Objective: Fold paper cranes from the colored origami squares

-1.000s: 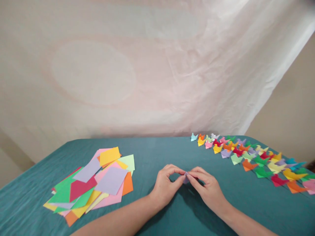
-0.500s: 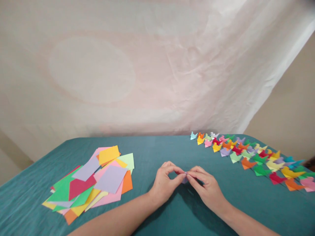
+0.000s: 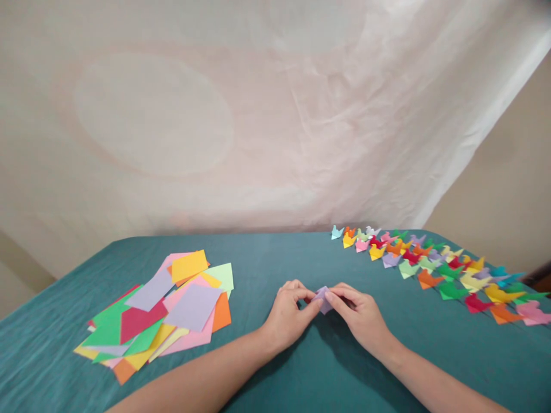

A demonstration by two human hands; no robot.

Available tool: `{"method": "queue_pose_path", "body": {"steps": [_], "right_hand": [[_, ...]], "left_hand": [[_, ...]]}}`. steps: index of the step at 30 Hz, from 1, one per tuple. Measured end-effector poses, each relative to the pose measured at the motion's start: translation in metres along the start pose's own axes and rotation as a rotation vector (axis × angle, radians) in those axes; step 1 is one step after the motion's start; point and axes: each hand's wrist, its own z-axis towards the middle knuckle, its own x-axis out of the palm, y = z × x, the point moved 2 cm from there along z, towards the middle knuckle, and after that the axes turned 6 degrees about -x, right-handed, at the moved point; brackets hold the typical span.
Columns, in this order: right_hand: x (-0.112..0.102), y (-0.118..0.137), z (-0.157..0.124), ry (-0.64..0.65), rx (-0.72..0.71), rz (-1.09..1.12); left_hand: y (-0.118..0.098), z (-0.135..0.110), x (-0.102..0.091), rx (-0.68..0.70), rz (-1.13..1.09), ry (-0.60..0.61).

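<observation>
A small folded piece of lilac paper (image 3: 322, 298) sits between my two hands, just above the teal tablecloth (image 3: 267, 258). My left hand (image 3: 289, 314) pinches its left side with thumb and fingers closed. My right hand (image 3: 360, 316) pinches its right side, fingers pressed together on it. Most of the paper is hidden by my fingertips.
A loose heap of coloured paper squares (image 3: 159, 312) lies at the left of the table. Rows of several small folded paper birds (image 3: 434, 269) run along the right side toward the table's edge. A pale cloth backdrop (image 3: 258, 115) hangs behind the table.
The lilac paper has turned up between my fingertips and more of it shows. Both hands stay together at the same spot; the view has shifted slightly.
</observation>
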Motion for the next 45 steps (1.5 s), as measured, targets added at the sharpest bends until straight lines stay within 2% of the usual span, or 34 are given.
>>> {"method": "queue_pose_path", "body": {"steps": [7, 11, 15, 20, 26, 31, 45], "right_hand": [[-0.001, 0.001, 0.001, 0.026, 0.023, -0.011], [0.000, 0.003, 0.002, 0.039, 0.031, -0.005], [0.002, 0.002, 0.002, 0.062, 0.032, -0.013], [0.002, 0.003, 0.002, 0.071, 0.014, -0.068], [0.001, -0.001, 0.008, 0.105, -0.029, -0.158], [0.001, -0.007, 0.013, 0.171, -0.093, -0.329], [0.005, -0.011, 0.012, 0.171, -0.106, -0.603]], "left_hand": [[0.002, -0.001, 0.000, 0.020, 0.034, -0.041], [0.004, 0.000, -0.002, -0.006, -0.053, -0.094], [0.005, 0.001, -0.002, -0.039, -0.198, -0.039], [0.006, 0.002, 0.000, -0.043, -0.189, -0.030], [0.008, 0.003, -0.001, -0.026, -0.068, -0.029], [0.009, 0.003, -0.002, 0.005, 0.087, -0.008], [0.009, 0.002, -0.004, 0.125, 0.371, 0.041]]}}
